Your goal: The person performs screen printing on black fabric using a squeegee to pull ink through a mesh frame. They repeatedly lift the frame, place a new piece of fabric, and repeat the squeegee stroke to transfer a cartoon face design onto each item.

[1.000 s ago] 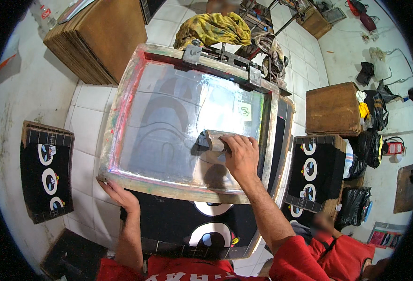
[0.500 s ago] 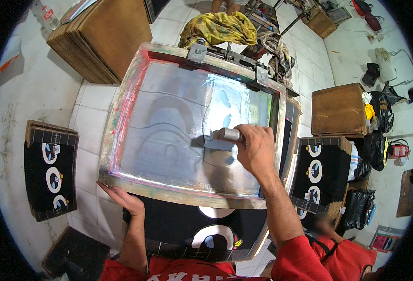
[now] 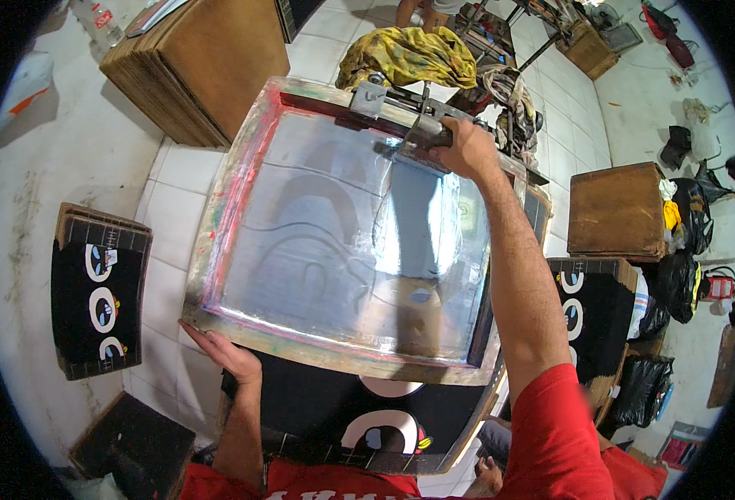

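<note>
A wooden-framed printing screen lies in front of me, its pale mesh marked with curved shapes. My right hand is wrapped round the handle of a squeegee at the far side of the screen, near the hinge clamps. The squeegee's blade edge is hidden. A wet, light blue band runs over the mesh from the squeegee toward me. At the near left corner, my left hand touches the frame with its fingers stretched out. Black printed fabric with white eye shapes shows below the frame.
Metal clamps hold the screen's far edge, with a yellow stained cloth behind. Stacked boards stand far left. Printed black panels lie left, and more right. A person in red is at lower right.
My right hand has pushed the squeegee away from me, from mid-screen to the far edge by the clamps. My left hand stays at the corner. The view has shifted slightly.
</note>
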A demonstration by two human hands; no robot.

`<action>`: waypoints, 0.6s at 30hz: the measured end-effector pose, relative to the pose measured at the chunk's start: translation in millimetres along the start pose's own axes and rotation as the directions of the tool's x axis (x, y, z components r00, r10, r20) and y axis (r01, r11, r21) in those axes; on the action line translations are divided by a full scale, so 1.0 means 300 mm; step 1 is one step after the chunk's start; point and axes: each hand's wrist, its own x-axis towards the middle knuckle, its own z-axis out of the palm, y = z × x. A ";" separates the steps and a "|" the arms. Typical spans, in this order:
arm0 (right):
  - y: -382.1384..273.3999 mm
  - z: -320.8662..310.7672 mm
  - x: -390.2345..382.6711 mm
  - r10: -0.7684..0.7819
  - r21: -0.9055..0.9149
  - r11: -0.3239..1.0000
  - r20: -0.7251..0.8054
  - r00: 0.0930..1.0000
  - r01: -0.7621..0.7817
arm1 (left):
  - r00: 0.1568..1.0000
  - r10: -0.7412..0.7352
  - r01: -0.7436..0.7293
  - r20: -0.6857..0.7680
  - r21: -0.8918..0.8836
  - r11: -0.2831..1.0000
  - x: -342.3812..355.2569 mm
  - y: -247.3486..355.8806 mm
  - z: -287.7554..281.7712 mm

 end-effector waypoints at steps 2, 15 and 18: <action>-0.003 0.017 -0.016 0.028 0.069 0.997 -0.003 1.000 -0.028 | 1.000 -0.018 0.018 -0.007 0.014 1.000 0.001 0.004 0.002; -0.328 0.041 -0.925 0.142 0.326 0.945 -0.450 0.881 0.014 | 0.995 -0.080 0.071 -0.055 -0.157 0.985 -0.006 0.008 0.016; -0.387 -0.024 -1.084 0.157 0.333 0.943 -0.492 0.856 0.018 | 0.991 -0.125 0.115 -0.041 -0.199 0.973 0.019 0.070 -0.018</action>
